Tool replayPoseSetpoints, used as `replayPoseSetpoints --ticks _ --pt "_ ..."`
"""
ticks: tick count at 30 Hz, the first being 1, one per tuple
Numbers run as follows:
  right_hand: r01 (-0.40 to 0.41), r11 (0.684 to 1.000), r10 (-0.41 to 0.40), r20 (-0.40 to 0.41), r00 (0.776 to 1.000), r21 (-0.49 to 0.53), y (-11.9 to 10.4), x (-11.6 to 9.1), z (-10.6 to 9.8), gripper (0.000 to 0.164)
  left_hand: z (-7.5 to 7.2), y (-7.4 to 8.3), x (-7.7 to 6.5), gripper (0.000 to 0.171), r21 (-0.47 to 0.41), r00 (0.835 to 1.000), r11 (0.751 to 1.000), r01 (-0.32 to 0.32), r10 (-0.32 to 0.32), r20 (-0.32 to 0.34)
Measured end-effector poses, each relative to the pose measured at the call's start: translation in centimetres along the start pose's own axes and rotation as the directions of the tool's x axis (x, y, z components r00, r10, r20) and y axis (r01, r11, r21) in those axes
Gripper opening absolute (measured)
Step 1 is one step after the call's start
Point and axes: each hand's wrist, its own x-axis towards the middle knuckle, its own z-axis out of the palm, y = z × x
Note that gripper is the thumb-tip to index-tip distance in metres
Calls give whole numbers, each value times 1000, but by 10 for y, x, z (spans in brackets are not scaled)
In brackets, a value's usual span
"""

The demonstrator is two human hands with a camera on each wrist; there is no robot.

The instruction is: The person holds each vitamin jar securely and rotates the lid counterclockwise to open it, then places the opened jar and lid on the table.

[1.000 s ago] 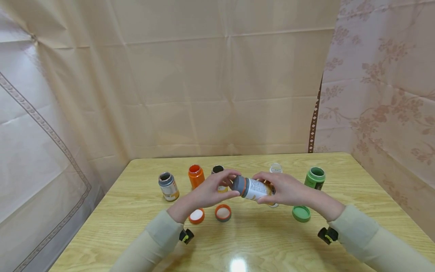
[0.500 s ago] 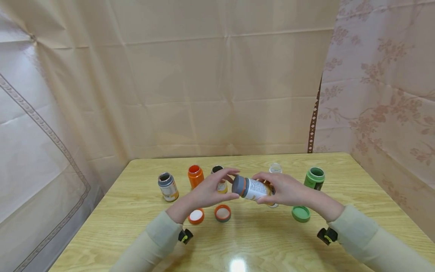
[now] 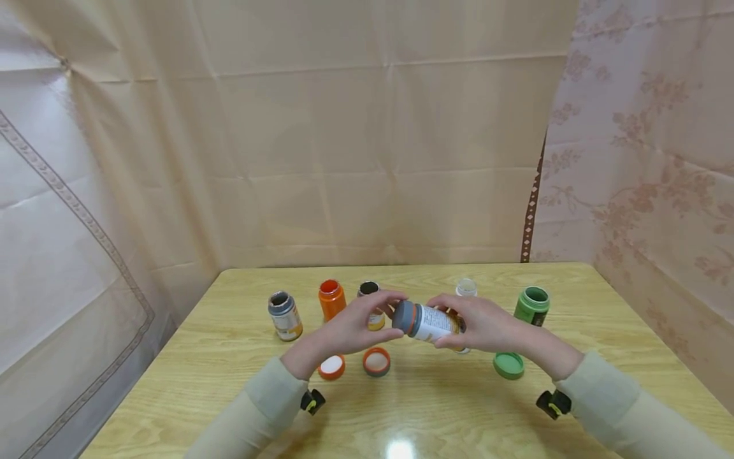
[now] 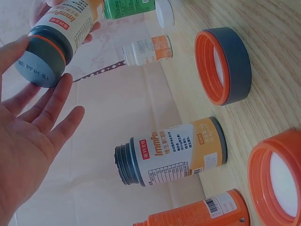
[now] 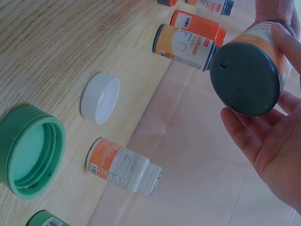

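Observation:
A white-labelled supplement bottle [image 3: 432,324] with a dark grey cap [image 3: 404,315] is held tilted above the table, cap toward the left. My right hand [image 3: 487,323] grips its body; the dark bottle base [image 5: 245,79] faces the right wrist camera. My left hand [image 3: 358,325] has thumb and fingers around the cap, pinching it; an orange ring shows just below it. Behind my left hand stands an uncapped grey-necked bottle [image 4: 171,151], partly hidden in the head view. An uncapped white bottle [image 5: 123,165] stands behind my right hand.
On the wooden table [image 3: 436,414] stand uncapped grey [image 3: 285,317], orange [image 3: 331,298] and green bottles [image 3: 532,306]. Loose caps lie nearer: an orange cap [image 3: 331,366], a grey cap with orange inside [image 3: 376,361], a green cap [image 3: 508,364] and a white cap [image 5: 100,98].
My left fingers loosened from the cap half a second ago and have come back against it. My right hand and the bottle stay nearly in place; the head view has shifted slightly.

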Motion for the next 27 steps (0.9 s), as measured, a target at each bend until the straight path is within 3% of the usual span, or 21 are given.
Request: replayPoseSetpoints --ticks 8,11,15,20,27 --pt "-13 1000 13 7 1000 8 -1 0 1 59 -1 -1 0 54 -7 995 995 101 -101 11" --pt "-7 1000 7 6 1000 9 -1 0 0 58 -1 -1 -1 60 -12 996 996 94 -94 3" --pt "-7 1000 7 11 1000 16 -1 0 -1 57 -2 -1 -1 66 -28 999 999 37 -37 1" --pt "-8 1000 8 16 1000 20 -2 0 -2 57 -1 -2 0 61 -20 999 999 -31 31 7" --pt "-6 1000 6 9 1000 11 -3 2 -1 57 -1 1 1 54 -34 1000 999 30 -30 9"
